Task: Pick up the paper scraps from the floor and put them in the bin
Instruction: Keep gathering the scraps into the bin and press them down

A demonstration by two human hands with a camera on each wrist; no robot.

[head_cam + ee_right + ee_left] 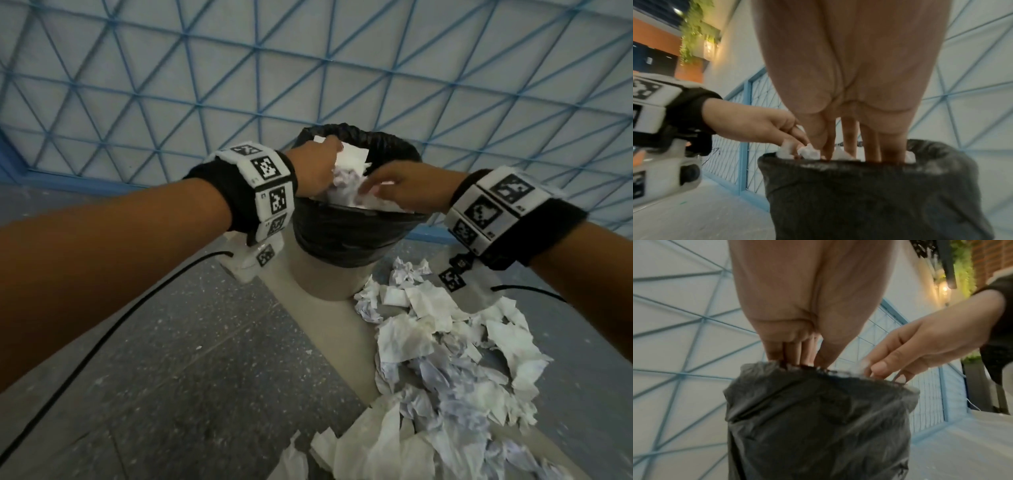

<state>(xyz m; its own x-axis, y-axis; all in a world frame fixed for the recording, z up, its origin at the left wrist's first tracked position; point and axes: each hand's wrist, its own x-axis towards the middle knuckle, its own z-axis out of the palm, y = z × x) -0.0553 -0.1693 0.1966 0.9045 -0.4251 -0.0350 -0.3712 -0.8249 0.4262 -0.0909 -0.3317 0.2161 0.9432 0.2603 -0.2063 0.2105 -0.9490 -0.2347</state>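
Observation:
The bin [352, 236], lined with a black bag, stands on the floor by the wall. White paper scraps [346, 186] fill its mouth. My left hand [320, 171] reaches down into the bin from the left; its fingers [789, 352] point straight down with their tips hidden behind the rim. My right hand [387, 193] comes in from the right, its straight fingers [849, 141] lying on the paper in the bin. A big pile of crumpled scraps [445, 359] lies on the floor right of the bin.
A white wall with a blue triangle grid [308, 68] stands close behind the bin. A black cable [102, 342] runs across the dark speckled floor at the left. A pale strip of floor [329, 329] leads from the bin toward me.

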